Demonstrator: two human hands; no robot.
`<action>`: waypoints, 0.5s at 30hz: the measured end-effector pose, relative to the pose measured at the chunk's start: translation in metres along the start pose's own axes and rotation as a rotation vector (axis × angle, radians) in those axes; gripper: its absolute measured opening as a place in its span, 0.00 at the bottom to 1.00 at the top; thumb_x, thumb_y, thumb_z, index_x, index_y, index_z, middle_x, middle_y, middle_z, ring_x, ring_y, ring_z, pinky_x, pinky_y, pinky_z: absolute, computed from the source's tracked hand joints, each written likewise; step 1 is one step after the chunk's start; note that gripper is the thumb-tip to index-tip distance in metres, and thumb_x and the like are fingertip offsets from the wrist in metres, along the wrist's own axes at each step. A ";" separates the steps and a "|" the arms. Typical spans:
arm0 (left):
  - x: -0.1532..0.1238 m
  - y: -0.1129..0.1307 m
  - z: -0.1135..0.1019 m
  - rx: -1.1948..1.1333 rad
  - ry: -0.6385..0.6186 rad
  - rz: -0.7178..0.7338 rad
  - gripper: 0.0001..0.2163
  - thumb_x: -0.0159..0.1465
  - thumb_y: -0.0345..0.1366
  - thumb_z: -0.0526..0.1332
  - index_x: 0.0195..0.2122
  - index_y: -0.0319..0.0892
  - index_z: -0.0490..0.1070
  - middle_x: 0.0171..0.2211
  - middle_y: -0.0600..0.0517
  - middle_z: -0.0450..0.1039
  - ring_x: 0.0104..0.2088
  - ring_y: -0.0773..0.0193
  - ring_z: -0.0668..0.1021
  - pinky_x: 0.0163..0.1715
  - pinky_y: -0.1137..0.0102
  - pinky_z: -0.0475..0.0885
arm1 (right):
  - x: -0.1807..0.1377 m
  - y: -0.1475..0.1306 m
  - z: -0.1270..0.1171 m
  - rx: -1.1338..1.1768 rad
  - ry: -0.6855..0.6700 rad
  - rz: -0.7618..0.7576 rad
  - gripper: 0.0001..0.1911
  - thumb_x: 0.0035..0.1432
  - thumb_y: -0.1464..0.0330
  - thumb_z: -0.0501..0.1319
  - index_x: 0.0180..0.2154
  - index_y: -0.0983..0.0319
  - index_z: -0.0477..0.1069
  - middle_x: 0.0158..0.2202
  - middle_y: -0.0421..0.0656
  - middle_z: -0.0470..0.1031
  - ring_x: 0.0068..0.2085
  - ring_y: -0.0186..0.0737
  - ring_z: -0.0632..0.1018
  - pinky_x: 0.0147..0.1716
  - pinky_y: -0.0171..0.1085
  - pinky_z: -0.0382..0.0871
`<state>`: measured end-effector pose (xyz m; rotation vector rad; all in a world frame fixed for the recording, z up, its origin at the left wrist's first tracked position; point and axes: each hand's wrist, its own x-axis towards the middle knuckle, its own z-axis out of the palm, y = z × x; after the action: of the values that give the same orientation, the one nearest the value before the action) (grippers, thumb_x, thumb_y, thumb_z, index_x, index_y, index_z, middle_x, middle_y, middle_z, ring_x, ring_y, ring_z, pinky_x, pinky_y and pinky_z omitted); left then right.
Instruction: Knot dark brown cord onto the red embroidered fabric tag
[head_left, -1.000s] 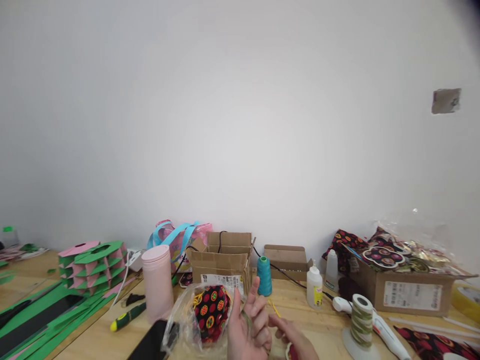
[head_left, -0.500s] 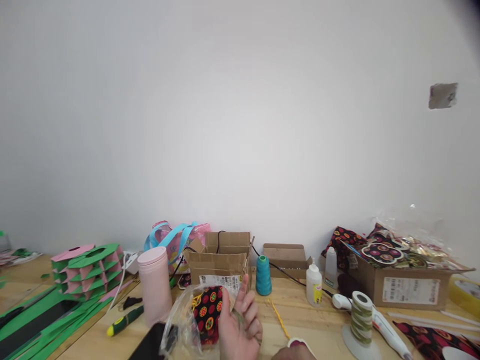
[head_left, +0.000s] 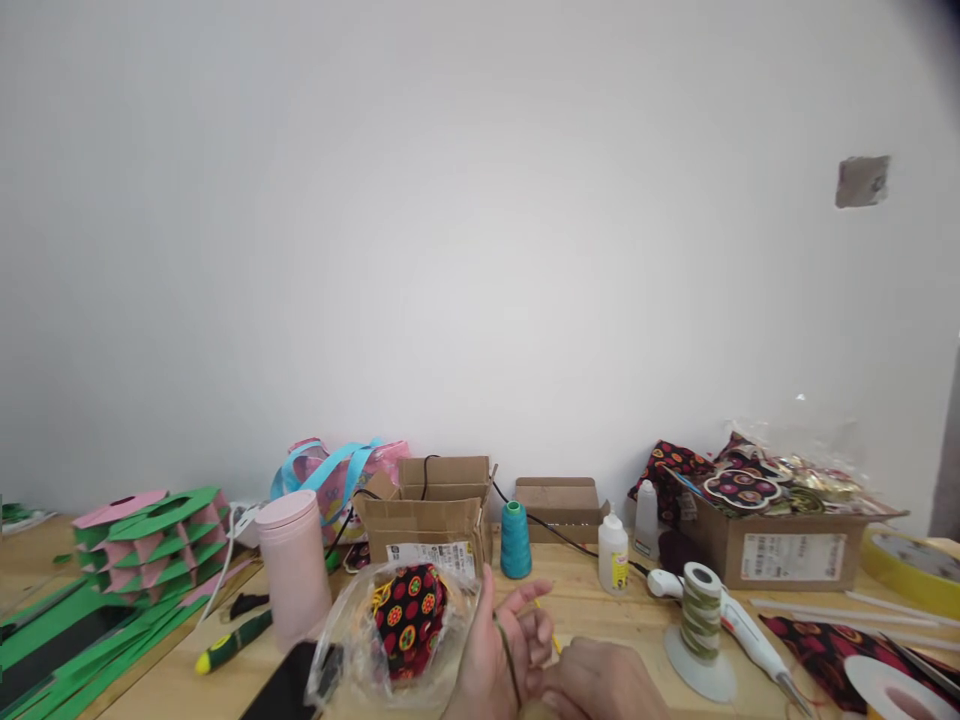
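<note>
My left hand [head_left: 504, 655] is at the bottom middle, palm up, fingers curled and thumb raised. An olive-green cord [head_left: 510, 655] crosses its palm and runs down between thumb and fingers. Against it, my right hand [head_left: 607, 680] is closed, knuckles up. What its fingertips pinch is hidden, though the cord's lower part leads towards them. A bit of yellow cord [head_left: 556, 643] shows behind the hands. Just left of my left hand lies a clear plastic bag [head_left: 352, 655] with black, red-patterned fabric [head_left: 409, 620] in it.
Behind stand an open cardboard box [head_left: 424, 520], a teal thread cone [head_left: 515, 540] and a glue bottle [head_left: 613, 555]. On the right are a camouflage ribbon spool [head_left: 701, 615], a white hot tool [head_left: 750, 630] and a filled box [head_left: 795, 560]. A pink tumbler [head_left: 294, 570] and screwdriver [head_left: 232, 640] stand left.
My right hand has risen into view and met my left hand. The olive-green cord now shows stretched across the left palm. The view has shifted slightly right.
</note>
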<state>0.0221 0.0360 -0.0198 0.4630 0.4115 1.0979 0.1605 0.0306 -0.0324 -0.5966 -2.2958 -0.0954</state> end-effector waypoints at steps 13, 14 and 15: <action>0.005 -0.033 -0.003 0.287 -0.138 -0.406 0.38 0.53 0.60 0.31 0.17 0.35 0.70 0.12 0.49 0.65 0.15 0.67 0.64 0.16 0.76 0.50 | 0.001 0.005 -0.023 0.141 0.014 0.385 0.23 0.61 0.60 0.42 0.27 0.60 0.71 0.23 0.42 0.74 0.26 0.35 0.72 0.25 0.30 0.59; 0.003 -0.033 -0.004 0.311 -0.143 -0.430 0.38 0.53 0.60 0.32 0.15 0.35 0.70 0.11 0.51 0.63 0.13 0.69 0.62 0.16 0.76 0.49 | 0.001 0.006 -0.021 0.177 0.001 0.417 0.21 0.61 0.61 0.43 0.27 0.60 0.71 0.24 0.41 0.74 0.27 0.35 0.72 0.26 0.30 0.59; 0.002 -0.031 -0.005 0.330 -0.148 -0.453 0.37 0.53 0.60 0.33 0.14 0.35 0.70 0.09 0.52 0.61 0.12 0.70 0.59 0.16 0.76 0.50 | 0.000 0.006 -0.020 0.208 -0.013 0.442 0.20 0.60 0.61 0.44 0.27 0.60 0.70 0.25 0.41 0.74 0.27 0.35 0.72 0.26 0.30 0.59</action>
<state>0.0434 0.0267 -0.0417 0.6980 0.5383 0.5537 0.1760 0.0313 -0.0186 -0.9761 -2.0974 0.3554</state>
